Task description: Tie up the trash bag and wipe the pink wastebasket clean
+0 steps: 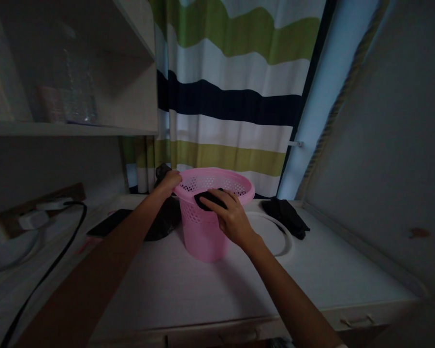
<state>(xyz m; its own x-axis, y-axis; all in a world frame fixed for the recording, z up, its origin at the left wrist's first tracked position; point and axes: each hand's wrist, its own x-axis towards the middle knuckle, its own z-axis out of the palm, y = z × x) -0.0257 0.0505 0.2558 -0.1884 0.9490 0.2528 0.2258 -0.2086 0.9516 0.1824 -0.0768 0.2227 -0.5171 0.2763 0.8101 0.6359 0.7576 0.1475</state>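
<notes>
A pink plastic waste basket with a perforated upper wall stands upright on the white desk. My left hand is closed on the left side of its rim, some fingers hidden. My right hand holds a black cloth against the near side of the rim, fingers laid over it. Behind my left forearm sits a crumpled black plastic bag, partly hidden by the arm and the basket.
Right of the basket, a pale ring lies flat near a folded black bundle. A dark flat device, a power strip and a black cable are at left. A striped curtain hangs behind; a shelf overhangs the left.
</notes>
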